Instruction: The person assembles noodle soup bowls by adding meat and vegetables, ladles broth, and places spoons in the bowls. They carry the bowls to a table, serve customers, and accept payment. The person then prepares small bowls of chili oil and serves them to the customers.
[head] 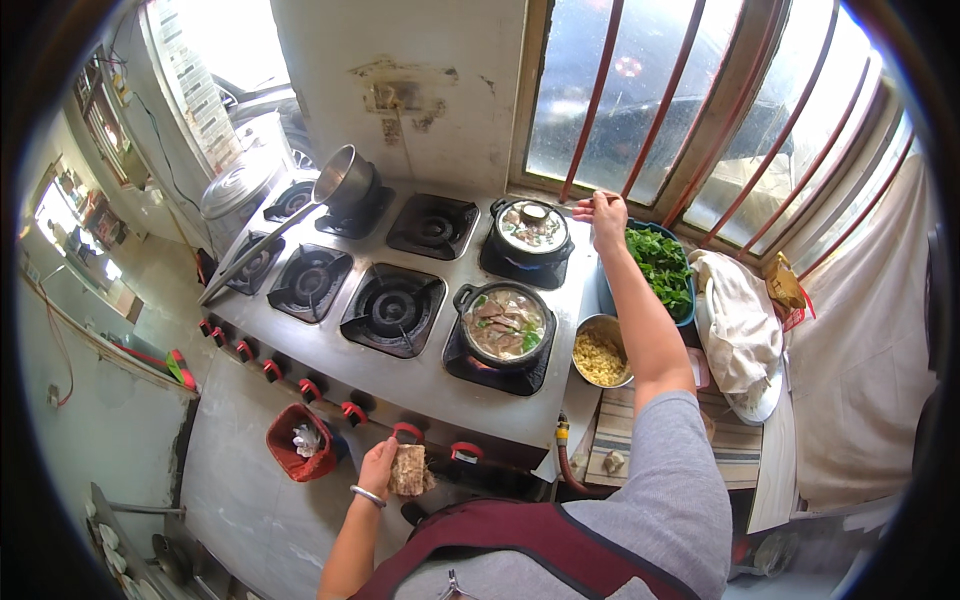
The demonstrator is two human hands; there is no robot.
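Observation:
My left hand (376,471), with a bangle at the wrist, grips a tan, frayed pad (410,470) in front of the stove knobs; it looks like folded cloth or fibre. Stretched out to the far right corner of the stove, my right hand (606,219) pinches a thin utensil (577,204), mostly hidden by the fingers. Just left of that hand, a black pot (529,234) with a see-through lid (534,215) sits over a lit burner. Nearer me, an uncovered black pot (504,326) holds broth, sliced meat and green leaves, also over a flame.
A blue tub of leafy greens (660,266) and a metal pot of yellowish pieces (600,360) stand right of the stove (420,382). A long-handled ladle (346,180) lies across the left burners. White cloth (739,322) lies far right. A red-lined bin (300,457) stands below.

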